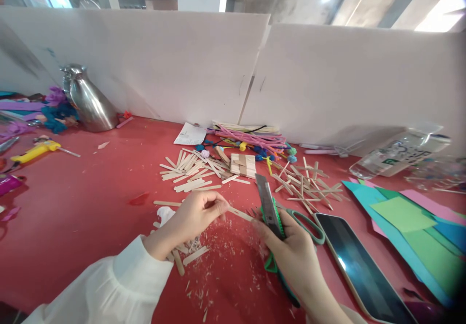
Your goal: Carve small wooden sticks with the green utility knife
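Thumb and fingers of my left hand (196, 217) pinch one end of a wooden craft stick (241, 213), which has a small slot cut in it. My right hand (296, 251) is wrapped round a green utility knife (271, 210), its blade pointing up and away. The thumb of that hand also touches the stick's other end. Beside the right hand lie scissors with grey-green handles (307, 227). Wood shavings (229, 251) are scattered on the red table below, and more craft sticks (195, 256) lie partly under my left forearm.
Loose craft sticks (192, 171) and a banded bundle (243, 165) lie ahead, before pink pipe cleaners (251, 139). Thin sticks (309, 185) spread to the right. A phone (364, 265), coloured paper (411, 231) and a plastic bottle (400, 151) are at right; a steel jug (89, 98) and yellow glue gun (36, 153) at left.
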The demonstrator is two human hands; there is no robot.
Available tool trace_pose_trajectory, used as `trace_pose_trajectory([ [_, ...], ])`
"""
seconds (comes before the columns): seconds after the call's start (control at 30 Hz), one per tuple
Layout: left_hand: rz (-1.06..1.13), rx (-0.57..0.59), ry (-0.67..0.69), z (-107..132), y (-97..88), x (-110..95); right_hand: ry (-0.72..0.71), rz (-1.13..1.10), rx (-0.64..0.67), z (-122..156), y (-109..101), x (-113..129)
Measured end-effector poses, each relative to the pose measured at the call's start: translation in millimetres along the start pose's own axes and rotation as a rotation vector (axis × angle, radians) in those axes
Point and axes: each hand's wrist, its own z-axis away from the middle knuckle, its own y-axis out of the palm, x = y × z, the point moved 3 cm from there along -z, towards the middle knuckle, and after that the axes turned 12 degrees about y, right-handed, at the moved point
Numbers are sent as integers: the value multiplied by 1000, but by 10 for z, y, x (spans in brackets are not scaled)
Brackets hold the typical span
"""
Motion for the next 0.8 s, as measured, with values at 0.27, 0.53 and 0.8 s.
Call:
trace_pose_trajectory([
  [0.27, -224, -239, 50, -14, -204, -3, -456, 317, -71, 102, 17, 78],
  [0.53, -273, -249, 54, -5, -208, -7, -636, 502, -170, 122, 41, 33],
  [0.8, -358, -231, 88, 4, -189, -28, -679, 590, -216, 142, 54, 32],
])
